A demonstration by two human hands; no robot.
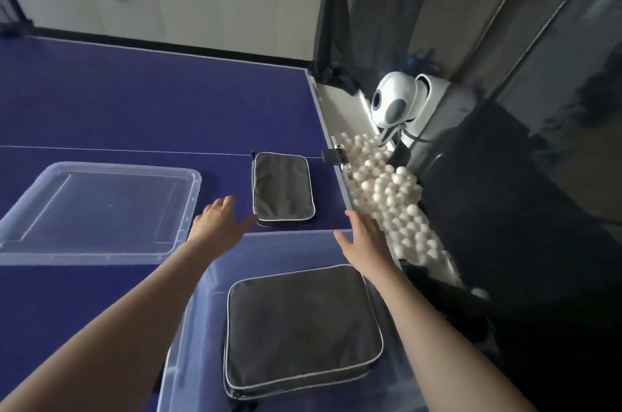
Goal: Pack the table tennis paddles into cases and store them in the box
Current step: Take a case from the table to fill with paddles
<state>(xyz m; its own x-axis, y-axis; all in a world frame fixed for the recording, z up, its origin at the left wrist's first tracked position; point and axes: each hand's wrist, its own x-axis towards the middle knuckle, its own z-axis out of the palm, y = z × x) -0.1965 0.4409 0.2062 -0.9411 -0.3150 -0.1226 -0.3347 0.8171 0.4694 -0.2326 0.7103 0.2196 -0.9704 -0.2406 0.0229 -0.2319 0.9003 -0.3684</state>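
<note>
Packed case (303, 334) lying in the clear box (188, 344); second case (283, 189) beyond on the table (134, 108).
Left hand (218, 219) and right hand (367, 240), fingers spread and holding nothing, flank the second case near the table's right edge; lid (97, 209) lies left.

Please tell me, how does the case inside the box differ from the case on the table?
The case in the box lies inside the clear box, near the camera; the case on the table lies on the bare blue table, farther off. The left hand reaches the corner of the table one; no hand touches the boxed one. Both are dark, rectangular, with light piping, and look closed.
</note>
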